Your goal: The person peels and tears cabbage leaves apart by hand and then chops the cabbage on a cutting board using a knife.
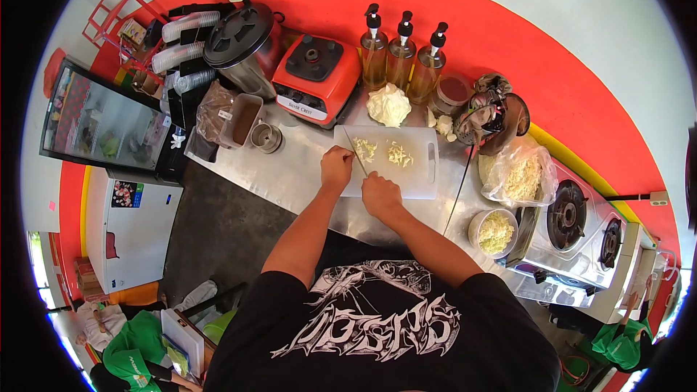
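- While the knife (pixel 356 151) is gripped in the right hand (pixel 381 194), the left hand (pixel 336 167) is held with curled fingers just beside the blade; whether anything is pinched there cannot be told.
- Just beyond the hands, two small heaps of chopped pieces, apparently cabbage, are seen on the cutting board (pixel 406 183): the left heap (pixel 365 149) near the blade, the right heap (pixel 399 154) apart from it. The board is laid on the table (pixel 301 174).
- To the right of the hands, similar pale shreds (pixel 496 234) are held in a bowl (pixel 472 236) and in a plastic bag (pixel 497 190); much of the cutting may therefore be judged done.
- Beyond the board, a large pale head (pixel 388 105) is placed, with smaller chunks (pixel 441 126) to its right; these are judged to be left uncut.
- The cutting is judged unfinished, the two heaps not yet being gathered from the board.
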Demonstrator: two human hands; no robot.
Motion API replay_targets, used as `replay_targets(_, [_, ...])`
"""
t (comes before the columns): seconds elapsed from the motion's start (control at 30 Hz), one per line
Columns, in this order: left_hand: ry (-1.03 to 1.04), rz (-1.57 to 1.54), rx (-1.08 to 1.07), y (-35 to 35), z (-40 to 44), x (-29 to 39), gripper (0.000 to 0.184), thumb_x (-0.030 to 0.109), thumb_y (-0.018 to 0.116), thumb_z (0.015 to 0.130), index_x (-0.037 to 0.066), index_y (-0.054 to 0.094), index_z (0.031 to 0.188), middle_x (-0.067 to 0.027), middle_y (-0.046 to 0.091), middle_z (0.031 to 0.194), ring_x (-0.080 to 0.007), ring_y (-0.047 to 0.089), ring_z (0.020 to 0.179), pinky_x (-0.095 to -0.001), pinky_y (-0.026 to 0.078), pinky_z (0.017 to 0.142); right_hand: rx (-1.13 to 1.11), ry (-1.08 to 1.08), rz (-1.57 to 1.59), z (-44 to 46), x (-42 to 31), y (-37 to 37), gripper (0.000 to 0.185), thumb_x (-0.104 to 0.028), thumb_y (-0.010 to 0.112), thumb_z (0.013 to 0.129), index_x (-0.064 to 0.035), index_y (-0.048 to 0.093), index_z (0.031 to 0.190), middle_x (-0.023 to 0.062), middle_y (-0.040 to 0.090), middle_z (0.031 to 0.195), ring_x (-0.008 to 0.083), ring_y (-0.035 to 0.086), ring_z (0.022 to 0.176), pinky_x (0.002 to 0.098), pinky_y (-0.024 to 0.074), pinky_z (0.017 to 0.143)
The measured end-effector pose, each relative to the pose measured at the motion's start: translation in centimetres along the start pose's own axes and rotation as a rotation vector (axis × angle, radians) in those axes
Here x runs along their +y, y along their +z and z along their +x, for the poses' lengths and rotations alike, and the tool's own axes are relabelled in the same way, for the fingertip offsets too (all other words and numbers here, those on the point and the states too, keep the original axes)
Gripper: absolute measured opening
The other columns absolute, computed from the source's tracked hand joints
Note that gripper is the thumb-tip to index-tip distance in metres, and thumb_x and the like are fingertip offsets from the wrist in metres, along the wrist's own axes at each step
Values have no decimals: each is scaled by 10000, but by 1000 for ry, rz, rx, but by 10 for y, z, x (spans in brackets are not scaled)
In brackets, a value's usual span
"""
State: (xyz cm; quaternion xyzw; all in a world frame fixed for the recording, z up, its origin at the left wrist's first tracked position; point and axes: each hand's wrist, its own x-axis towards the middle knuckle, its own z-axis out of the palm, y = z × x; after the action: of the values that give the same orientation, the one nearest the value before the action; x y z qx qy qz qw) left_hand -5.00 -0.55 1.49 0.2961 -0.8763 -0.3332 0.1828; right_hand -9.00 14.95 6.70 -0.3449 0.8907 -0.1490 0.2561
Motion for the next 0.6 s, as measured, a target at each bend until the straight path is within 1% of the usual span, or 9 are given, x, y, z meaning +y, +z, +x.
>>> replay_targets(0.07, [-49, -29, -1, 1, -1, 2, 60, 62, 708, 823, 39, 755, 853, -137, 704, 922, -334, 687, 827, -412, 550, 760, -28, 29, 8, -1, -2, 5, 328, -283, 449, 1038, 27, 557, 1026, 258, 714, 945, 414, 719, 885, 503, 571, 800])
replay_targets(0.13, [-51, -50, 4, 0, -1, 3, 64, 49, 703, 823, 29, 753, 858, -140, 701, 922, -328, 689, 825, -406, 552, 756, -59, 62, 17, 2, -2, 11, 337, -283, 449, 1038, 34, 562, 1035, 262, 712, 952, 415, 718, 897, 502, 569, 809])
replay_targets(0.2, [-49, -69, 4, 3, -3, 2, 69, 35, 698, 823, 19, 752, 863, -143, 698, 923, -321, 692, 822, -400, 554, 752, -16, 15, 3, 12, -1, 10, 342, -280, 449, 1038, 40, 571, 1045, 261, 711, 960, 414, 718, 892, 499, 570, 804])
replay_targets(0.27, [-21, -188, 38, 6, -5, -2, 83, 9, 688, 820, 7, 749, 877, -149, 694, 923, -306, 694, 808, -384, 560, 739, 9, -6, 13, 22, 1, 5, 339, -277, 449, 1038, 38, 572, 1042, 257, 711, 956, 413, 719, 878, 498, 571, 794])
replay_targets(0.33, [9, -176, 29, 1, -9, 0, 97, 0, 687, 816, 9, 751, 888, -149, 694, 926, -301, 695, 806, -378, 561, 735, 40, -32, 24, 21, -1, -4, 335, -274, 449, 1038, 37, 574, 1039, 253, 712, 953, 412, 720, 865, 497, 573, 785])
replay_targets(0.4, [35, -165, 24, 0, -12, -2, 111, -9, 685, 812, 10, 753, 898, -148, 693, 930, -295, 697, 805, -372, 563, 731, 7, -59, -23, 17, -1, -12, 329, -267, 446, 1039, 35, 577, 1037, 246, 712, 948, 412, 720, 845, 497, 574, 773])
replay_targets(0.5, [5, -197, 52, 4, -10, -4, 134, 4, 698, 801, 24, 760, 918, -139, 695, 921, -293, 695, 806, -375, 560, 745, 5, -34, -21, 4, -1, 0, 323, -260, 442, 1041, 33, 578, 1039, 251, 714, 955, 412, 721, 858, 496, 574, 781])
replay_targets(0.57, [-56, -109, 27, 3, -9, -2, 138, 18, 707, 794, 33, 764, 918, -129, 697, 910, -292, 693, 807, -384, 556, 761, -9, -10, -25, 7, -1, 7, 323, -259, 442, 1041, 34, 579, 1039, 254, 714, 963, 411, 721, 866, 494, 574, 784])
replay_targets(0.6, [-64, -114, 32, 2, -9, -2, 138, 18, 707, 794, 33, 764, 918, -129, 697, 910, -292, 693, 807, -384, 556, 761, -25, 16, -24, 7, -1, 11, 323, -257, 442, 1041, 35, 581, 1039, 257, 714, 971, 411, 722, 874, 493, 574, 787])
